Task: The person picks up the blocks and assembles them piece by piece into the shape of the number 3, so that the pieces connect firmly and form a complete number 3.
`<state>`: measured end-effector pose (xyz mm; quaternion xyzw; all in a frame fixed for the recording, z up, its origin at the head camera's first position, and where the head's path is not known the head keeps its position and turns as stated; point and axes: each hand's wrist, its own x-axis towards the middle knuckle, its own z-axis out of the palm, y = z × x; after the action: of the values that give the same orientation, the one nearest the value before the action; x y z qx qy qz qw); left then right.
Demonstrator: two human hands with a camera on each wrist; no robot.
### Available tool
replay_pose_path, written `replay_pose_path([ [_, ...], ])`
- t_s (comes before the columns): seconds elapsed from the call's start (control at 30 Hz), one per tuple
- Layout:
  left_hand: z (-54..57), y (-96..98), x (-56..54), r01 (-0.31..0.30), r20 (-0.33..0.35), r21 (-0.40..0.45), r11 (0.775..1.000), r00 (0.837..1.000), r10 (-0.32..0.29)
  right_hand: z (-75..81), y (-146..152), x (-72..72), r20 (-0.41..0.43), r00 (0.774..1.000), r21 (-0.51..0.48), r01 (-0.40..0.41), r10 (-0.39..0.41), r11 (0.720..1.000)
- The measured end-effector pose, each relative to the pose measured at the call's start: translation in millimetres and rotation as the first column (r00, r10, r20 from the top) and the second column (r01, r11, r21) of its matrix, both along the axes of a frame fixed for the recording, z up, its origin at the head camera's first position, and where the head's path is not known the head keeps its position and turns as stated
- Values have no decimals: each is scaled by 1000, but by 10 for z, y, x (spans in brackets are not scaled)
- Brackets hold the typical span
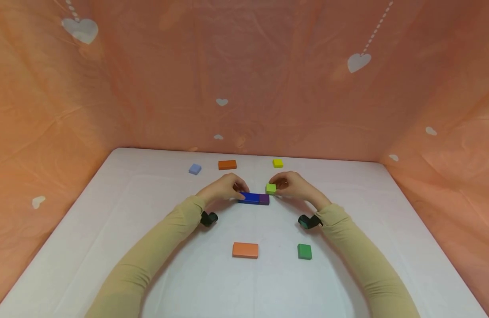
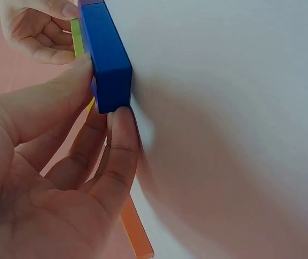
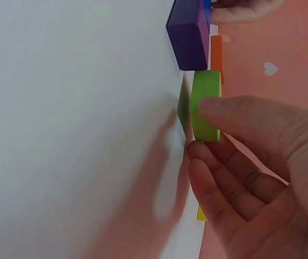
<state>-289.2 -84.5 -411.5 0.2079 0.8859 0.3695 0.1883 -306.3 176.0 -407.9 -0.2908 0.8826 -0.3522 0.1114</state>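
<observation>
A long blue block (image 1: 251, 198) lies end to end with a small purple block (image 1: 264, 199) in the middle of the table. My left hand (image 1: 227, 186) holds the blue block by its left end, thumb on top and fingertips at the end face, as the left wrist view shows. Just beyond the purple block, my right hand (image 1: 295, 185) pinches a small lime green block (image 1: 271, 189). In the right wrist view this green block (image 3: 205, 121) is raised off the white surface, its shadow apart from it, close to the purple block (image 3: 191, 40).
Along the back lie a light blue block (image 1: 195, 169), a dark orange block (image 1: 227, 164) and a yellow block (image 1: 278, 163). Nearer the front are an orange block (image 1: 245, 250) and a green block (image 1: 305, 251). Orange cloth (image 1: 244, 79) surrounds the white table (image 1: 188, 274).
</observation>
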Motion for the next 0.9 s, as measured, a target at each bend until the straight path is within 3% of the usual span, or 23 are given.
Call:
replay_pose_path([
  [0.9, 16, -1, -2, 5, 12, 17, 1000, 1000, -5, -33, -36, 22, 0, 1000, 1, -18, 18, 1000],
])
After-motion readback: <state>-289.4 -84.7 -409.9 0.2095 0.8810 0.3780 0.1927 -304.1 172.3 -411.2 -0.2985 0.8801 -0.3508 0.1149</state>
